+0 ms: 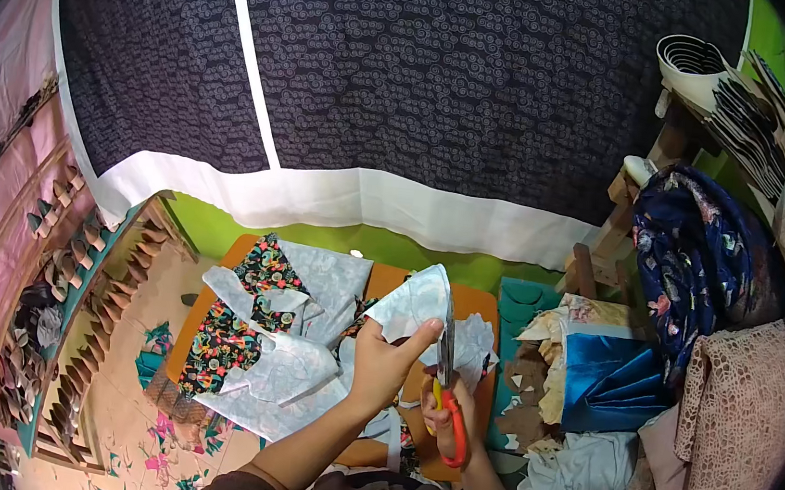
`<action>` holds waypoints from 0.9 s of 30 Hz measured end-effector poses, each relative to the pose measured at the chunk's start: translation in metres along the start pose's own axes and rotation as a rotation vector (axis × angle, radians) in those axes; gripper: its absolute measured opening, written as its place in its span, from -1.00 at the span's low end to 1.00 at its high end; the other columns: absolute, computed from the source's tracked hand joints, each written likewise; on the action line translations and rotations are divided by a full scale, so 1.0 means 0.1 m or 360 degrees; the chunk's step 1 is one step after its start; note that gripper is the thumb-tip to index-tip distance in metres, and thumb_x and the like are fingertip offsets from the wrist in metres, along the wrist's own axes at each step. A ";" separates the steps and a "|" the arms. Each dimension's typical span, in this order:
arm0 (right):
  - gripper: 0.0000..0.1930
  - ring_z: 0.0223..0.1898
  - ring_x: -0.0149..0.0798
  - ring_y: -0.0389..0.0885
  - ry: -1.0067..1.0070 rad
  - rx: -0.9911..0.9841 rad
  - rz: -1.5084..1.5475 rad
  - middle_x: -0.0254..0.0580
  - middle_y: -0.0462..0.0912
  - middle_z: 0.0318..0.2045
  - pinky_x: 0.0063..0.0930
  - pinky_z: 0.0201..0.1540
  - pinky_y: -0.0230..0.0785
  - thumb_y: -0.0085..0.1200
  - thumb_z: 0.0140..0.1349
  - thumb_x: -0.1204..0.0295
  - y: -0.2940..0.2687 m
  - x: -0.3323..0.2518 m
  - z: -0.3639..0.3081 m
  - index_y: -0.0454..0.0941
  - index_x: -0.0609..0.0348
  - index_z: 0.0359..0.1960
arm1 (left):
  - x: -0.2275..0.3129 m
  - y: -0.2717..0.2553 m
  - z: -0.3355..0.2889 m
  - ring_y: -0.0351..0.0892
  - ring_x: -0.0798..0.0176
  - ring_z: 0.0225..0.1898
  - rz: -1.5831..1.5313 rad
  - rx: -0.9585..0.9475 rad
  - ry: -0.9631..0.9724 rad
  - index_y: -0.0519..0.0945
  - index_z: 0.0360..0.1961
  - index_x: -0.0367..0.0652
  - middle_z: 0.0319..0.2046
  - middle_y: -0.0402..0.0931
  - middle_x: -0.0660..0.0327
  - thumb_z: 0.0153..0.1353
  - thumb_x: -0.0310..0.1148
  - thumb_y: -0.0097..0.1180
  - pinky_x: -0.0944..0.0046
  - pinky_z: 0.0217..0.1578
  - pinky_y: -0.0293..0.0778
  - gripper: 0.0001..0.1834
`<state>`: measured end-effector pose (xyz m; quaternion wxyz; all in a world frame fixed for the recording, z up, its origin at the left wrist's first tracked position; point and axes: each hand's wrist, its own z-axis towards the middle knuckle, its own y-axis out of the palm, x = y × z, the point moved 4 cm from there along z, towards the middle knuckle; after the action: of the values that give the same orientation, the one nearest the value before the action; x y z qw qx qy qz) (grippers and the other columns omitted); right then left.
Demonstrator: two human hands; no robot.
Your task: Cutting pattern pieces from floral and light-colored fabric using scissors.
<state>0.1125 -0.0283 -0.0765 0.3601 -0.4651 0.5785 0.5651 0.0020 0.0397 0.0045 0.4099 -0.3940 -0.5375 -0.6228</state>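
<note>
Pinched between my left hand's point(385, 360) thumb and fingers is a folded pale blue-white fabric piece point(414, 296), held up above the table. My right hand point(470, 411) grips scissors point(457, 436) with red and yellow handles. Their blades point up along the right edge of the fabric piece; I cannot tell whether they touch it. Beneath my hands, pale patterned cloth point(244, 398) lies on the table with black floral cloth point(224, 347) to the left. More pale scraps point(474, 339) rest behind my right hand.
The brown table point(473, 301) stands before a dark patterned curtain point(450, 77). Wooden racks point(103, 319) line the left, with colourful scraps point(162, 441) on the floor. At right are a shiny blue cloth point(605, 381), bundled white cloth point(579, 479) and hanging lace point(735, 429).
</note>
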 end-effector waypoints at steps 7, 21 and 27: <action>-0.31 -0.51 -0.58 0.23 -0.0291 -0.0105 -0.0152 -0.39 0.27 -0.44 -0.75 -0.52 0.12 -0.03 -0.01 -0.10 0.10 -0.19 -0.09 0.19 0.24 -0.01 | 0.06 0.05 -0.02 0.46 0.46 -0.33 -0.0012 -0.0018 0.0015 0.48 -0.21 -0.29 -0.35 0.51 0.27 -0.01 -0.46 0.17 0.45 -0.29 0.37 -0.71; -0.20 -0.38 -0.59 0.17 -0.0443 -0.0235 0.0108 -0.40 0.20 -0.34 -0.84 -0.43 0.12 0.18 -0.12 0.00 0.09 -0.11 -0.02 0.08 0.10 0.11 | -0.01 0.06 -0.04 0.46 0.46 -0.34 0.0198 -0.0121 -0.0003 0.48 -0.19 -0.30 -0.33 0.51 0.24 -0.03 -0.43 0.17 0.45 -0.31 0.38 -0.66; -0.26 -0.46 -0.62 0.19 -0.0262 -0.0234 0.0254 -0.41 0.23 -0.40 -0.81 -0.46 0.10 0.14 -0.08 -0.01 0.15 -0.20 -0.06 0.14 0.16 0.06 | 0.05 0.06 -0.06 0.47 0.45 -0.36 0.0042 -0.0021 -0.0041 0.46 -0.17 -0.29 -0.35 0.51 0.23 -0.02 -0.44 0.17 0.44 -0.33 0.40 -0.65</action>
<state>0.1050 -0.0325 -0.0519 0.3251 -0.3948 0.5391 0.6692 0.0057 0.0326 0.0104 0.4085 -0.4118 -0.5334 -0.6157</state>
